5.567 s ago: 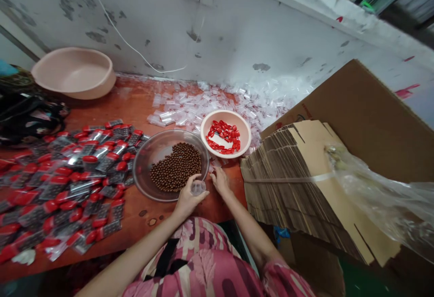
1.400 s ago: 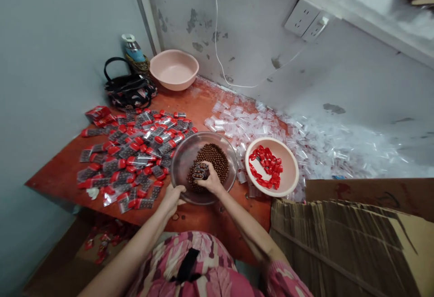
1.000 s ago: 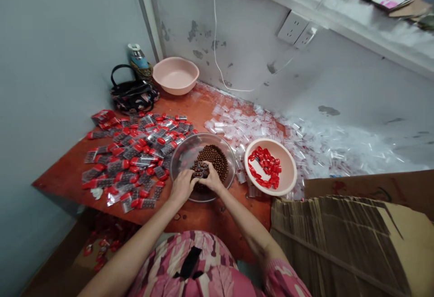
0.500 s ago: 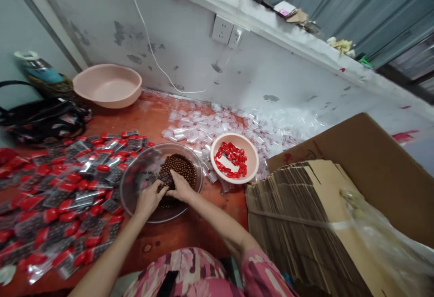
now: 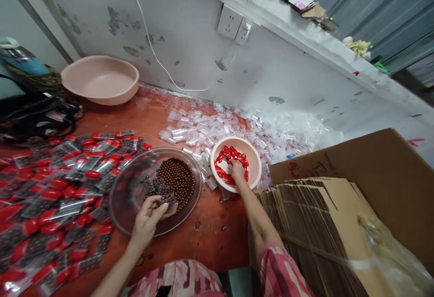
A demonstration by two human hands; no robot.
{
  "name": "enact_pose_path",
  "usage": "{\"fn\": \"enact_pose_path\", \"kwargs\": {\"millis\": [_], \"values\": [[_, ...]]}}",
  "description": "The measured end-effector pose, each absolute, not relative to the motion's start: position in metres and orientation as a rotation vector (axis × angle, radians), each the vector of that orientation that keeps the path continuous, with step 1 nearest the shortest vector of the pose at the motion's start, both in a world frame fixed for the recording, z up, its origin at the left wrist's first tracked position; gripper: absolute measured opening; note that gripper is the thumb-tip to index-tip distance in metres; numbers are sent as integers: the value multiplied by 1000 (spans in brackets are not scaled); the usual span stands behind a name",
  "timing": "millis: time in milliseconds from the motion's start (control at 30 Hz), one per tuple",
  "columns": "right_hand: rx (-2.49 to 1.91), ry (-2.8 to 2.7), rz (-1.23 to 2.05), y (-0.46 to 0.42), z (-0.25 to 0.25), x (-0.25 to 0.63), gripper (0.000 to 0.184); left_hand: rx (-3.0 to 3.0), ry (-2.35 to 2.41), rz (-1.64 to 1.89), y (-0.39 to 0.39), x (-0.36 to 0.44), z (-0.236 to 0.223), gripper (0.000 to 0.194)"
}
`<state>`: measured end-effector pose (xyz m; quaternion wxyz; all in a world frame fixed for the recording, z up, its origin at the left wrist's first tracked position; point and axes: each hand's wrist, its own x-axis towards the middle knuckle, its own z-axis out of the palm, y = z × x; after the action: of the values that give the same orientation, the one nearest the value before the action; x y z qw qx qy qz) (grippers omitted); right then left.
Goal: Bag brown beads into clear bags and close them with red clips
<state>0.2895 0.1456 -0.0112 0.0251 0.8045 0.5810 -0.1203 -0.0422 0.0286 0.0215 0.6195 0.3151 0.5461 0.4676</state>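
The half-curled left hand grips a clear strip of brown beads above a clear bowl. Just right of it, the right hand, its hold unclear, is bunched among red capsule halves in a pink bowl.

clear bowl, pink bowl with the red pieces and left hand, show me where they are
Clear bowl (image 5: 125,204): head view, on its bare base left of the beads.
Pink bowl (image 5: 255,163): head view, on its inner wall at the right.
Left hand (image 5: 146,225): head view, on the middle of the hand.
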Motion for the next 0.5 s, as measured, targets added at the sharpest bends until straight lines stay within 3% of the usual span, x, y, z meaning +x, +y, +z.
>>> {"fn": "enact_pose_path", "kwargs": {"millis": [200,333,367,433,500], "values": [[2588,1871,-436,156,-19,286,21,490,1015,1088,39,-31,44,31],[2672,2004,-597,149,3,275,34,514,975,1086,50,-26,51,34],[2674,2097,-696,145,14,269,36,540,977,1078,51,-25,51,35],[2581,2449,-1235,135,42,249,36,587,985,1070,53,-24,51,37],[2143,2676,-1635,124,75,225,35,597,995,1083,53,-23,51,38]]}}
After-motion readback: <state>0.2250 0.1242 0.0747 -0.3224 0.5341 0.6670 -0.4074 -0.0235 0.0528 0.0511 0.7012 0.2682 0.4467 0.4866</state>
